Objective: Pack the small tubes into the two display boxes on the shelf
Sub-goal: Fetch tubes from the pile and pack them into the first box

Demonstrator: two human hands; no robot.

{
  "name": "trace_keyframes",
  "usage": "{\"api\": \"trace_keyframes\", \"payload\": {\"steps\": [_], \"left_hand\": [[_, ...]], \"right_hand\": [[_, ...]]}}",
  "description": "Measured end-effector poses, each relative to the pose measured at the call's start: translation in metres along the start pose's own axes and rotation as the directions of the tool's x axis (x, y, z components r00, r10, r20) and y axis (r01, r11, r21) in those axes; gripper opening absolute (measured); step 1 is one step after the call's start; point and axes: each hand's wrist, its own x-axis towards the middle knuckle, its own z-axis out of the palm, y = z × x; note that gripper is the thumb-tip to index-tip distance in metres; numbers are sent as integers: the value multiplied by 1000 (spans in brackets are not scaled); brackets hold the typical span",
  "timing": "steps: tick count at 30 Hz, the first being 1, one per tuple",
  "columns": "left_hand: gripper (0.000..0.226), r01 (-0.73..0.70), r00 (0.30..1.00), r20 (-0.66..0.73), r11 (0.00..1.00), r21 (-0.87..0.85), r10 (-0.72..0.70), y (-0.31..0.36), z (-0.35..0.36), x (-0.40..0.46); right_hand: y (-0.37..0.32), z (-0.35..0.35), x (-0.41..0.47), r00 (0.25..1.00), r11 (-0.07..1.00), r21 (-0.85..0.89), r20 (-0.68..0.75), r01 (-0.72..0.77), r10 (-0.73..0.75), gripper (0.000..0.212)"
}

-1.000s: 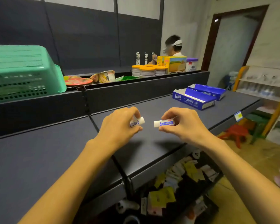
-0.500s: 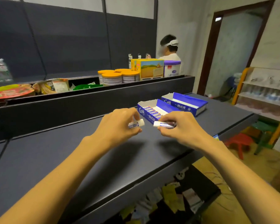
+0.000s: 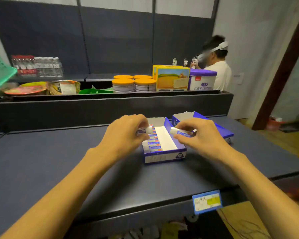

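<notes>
Moved forward since half a second ago: both hands now over the near display box, previously short of it. Left hand pinching a small tube above the box's left column, where a row of tubes lies packed. Right hand pinching a second tube over the box's right edge; right column bare white. Second display box at 1 o'clock from the first, partly hidden behind right hand. Both boxes on the dark shelf. Price tag on shelf's front edge at 5 o'clock. Orange-lidded tins on the back shelf at 12 o'clock.
</notes>
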Motion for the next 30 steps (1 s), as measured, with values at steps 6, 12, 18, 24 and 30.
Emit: {"api": "trace_keyframes", "payload": {"steps": [6,12,18,24,30], "left_hand": [[28,38,999,41,993,-114,-33,0,14,25],[34,67,991,123,985,-161,-47,2,26,40],[25,98,991,107,978,-183,-80,8,25,39],[23,166,963,237,976,-142,-129,22,13,37],[20,186,922,356,980,-68,-151,37,12,34]], "right_hand": [[19,12,37,999,999,18,26,30,-30,28],[33,23,63,991,993,24,59,115,-116,26],[41,36,99,969,969,86,70,230,-236,22],[46,52,104,958,962,47,90,268,-272,24],[43,56,98,937,937,-52,82,345,-340,25]]}}
